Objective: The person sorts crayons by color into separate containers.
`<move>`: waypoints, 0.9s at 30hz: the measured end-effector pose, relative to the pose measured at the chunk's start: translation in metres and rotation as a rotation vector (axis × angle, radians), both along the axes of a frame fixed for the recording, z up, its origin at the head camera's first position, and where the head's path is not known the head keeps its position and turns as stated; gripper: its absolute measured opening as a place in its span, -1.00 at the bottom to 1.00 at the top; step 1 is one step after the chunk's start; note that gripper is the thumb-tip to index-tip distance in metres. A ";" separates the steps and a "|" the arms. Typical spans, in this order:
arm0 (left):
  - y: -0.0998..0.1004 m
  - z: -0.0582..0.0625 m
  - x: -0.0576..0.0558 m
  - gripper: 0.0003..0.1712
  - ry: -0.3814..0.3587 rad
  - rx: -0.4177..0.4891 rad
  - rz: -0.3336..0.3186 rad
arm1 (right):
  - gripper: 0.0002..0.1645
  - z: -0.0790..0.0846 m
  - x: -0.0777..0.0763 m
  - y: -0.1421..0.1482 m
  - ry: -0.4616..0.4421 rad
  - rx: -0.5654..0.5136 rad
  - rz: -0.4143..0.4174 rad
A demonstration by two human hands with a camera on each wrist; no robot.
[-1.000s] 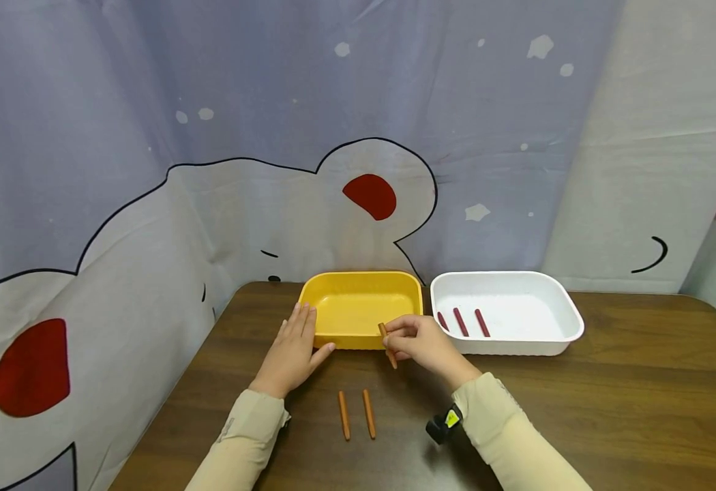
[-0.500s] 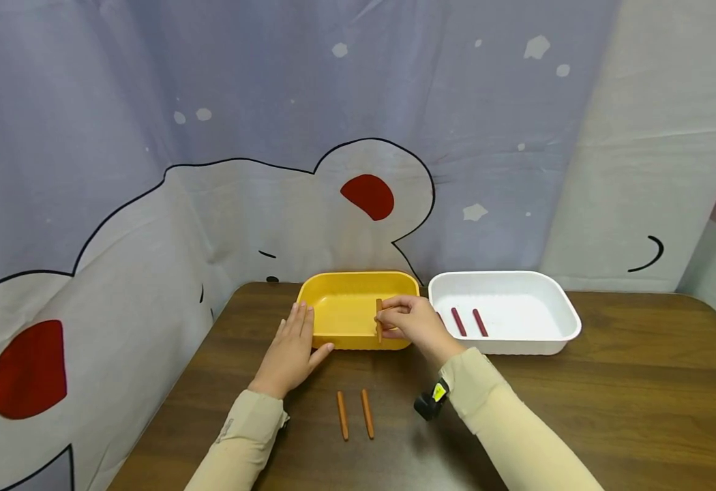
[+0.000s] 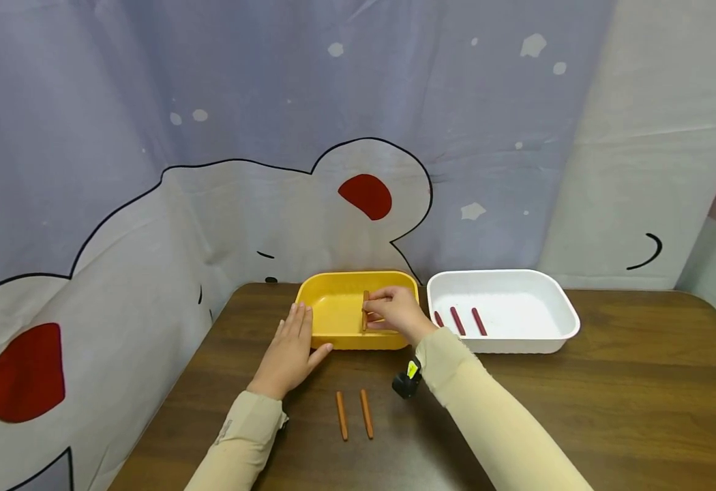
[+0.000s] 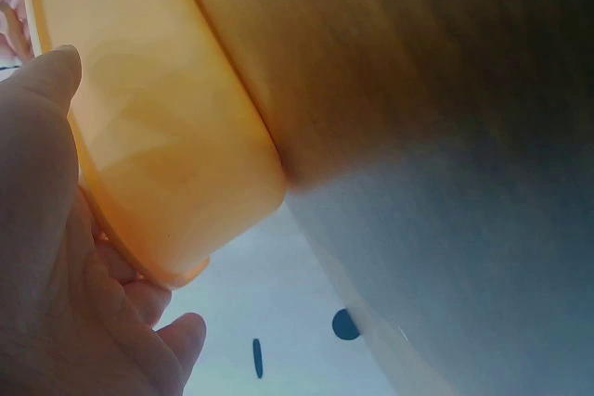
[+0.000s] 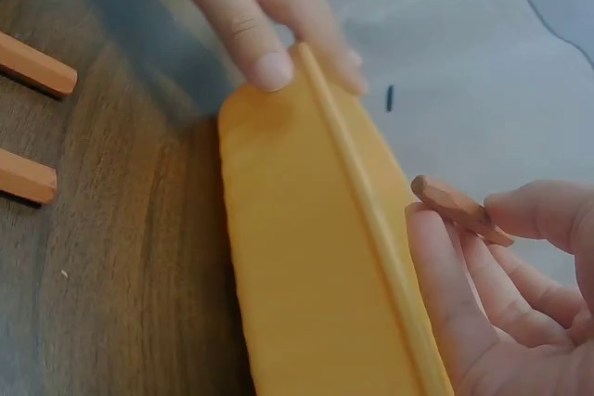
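Observation:
My right hand [image 3: 397,314] pinches an orange-brown crayon-like stick [image 3: 365,314] over the yellow tray [image 3: 333,307], near its front wall. In the right wrist view, the held stick [image 5: 455,209] has flat sides and lies between thumb and fingertips. My left hand [image 3: 287,351] rests against the tray's front left corner, fingers straight and thumb spread towards the front wall. The left wrist view shows its thumb [image 4: 58,71] at the rim of the yellow tray [image 4: 176,118]. Two similar sticks, a left one [image 3: 341,416] and a right one [image 3: 367,414], lie side by side on the table.
To the right stands a white tray [image 3: 526,310], close beside the yellow one, with three dark red sticks [image 3: 457,320] at its left end. Both trays sit at the back of the wooden table [image 3: 628,389], before a printed cloth [image 3: 241,218].
My right hand has carried the held stick from in front of the yellow tray leftwards and back, over the tray. My left hand has stayed at the tray corner.

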State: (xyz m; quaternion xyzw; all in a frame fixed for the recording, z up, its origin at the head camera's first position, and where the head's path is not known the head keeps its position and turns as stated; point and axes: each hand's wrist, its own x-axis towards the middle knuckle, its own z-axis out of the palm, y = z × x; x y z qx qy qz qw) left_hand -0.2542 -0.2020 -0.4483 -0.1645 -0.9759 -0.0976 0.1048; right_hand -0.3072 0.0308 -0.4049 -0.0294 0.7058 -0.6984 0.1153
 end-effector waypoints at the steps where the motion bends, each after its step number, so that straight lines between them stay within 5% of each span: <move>1: 0.000 0.000 0.000 -0.03 0.000 0.001 0.001 | -0.70 -0.001 -0.001 -0.003 -0.003 0.004 -0.003; 15: 0.001 -0.003 -0.001 -0.02 -0.002 -0.015 0.006 | -0.69 -0.008 -0.006 -0.036 0.051 0.200 -0.036; 27: 0.001 -0.003 -0.001 -0.03 -0.007 -0.020 0.004 | -0.67 -0.011 -0.002 -0.035 0.130 0.168 -0.010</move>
